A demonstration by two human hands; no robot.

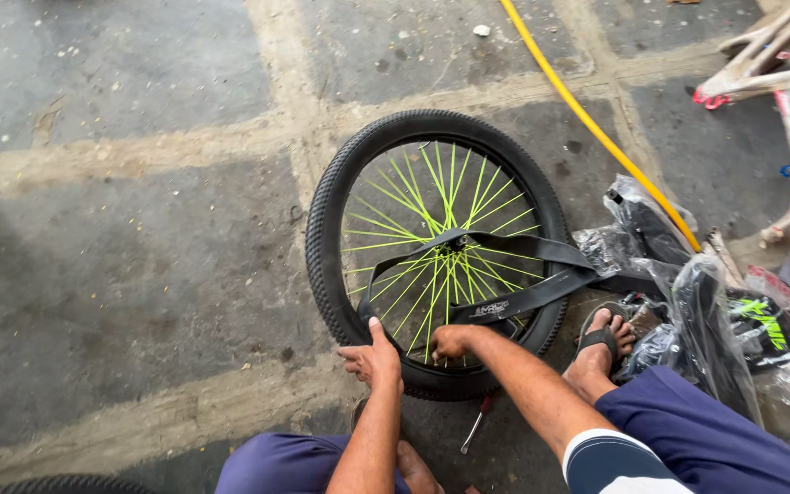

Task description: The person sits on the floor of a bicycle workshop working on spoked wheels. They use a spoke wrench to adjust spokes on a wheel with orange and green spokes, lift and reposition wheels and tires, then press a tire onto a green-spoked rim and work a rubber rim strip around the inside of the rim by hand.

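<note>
Here both hands, left (pixel 369 359) open, right (pixel 450 341) curled, press the wheel's (pixel 436 252) near rim.

1 head view, looking steeply down from close above, over a bicycle wheel (pixel 436 252) on concrete floor (pixel 139 238)

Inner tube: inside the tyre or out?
Mostly out. The inner tube lies flat and limp across the green spokes, over the tyre rim. Both hands, left and right, press at the near edge.
</note>
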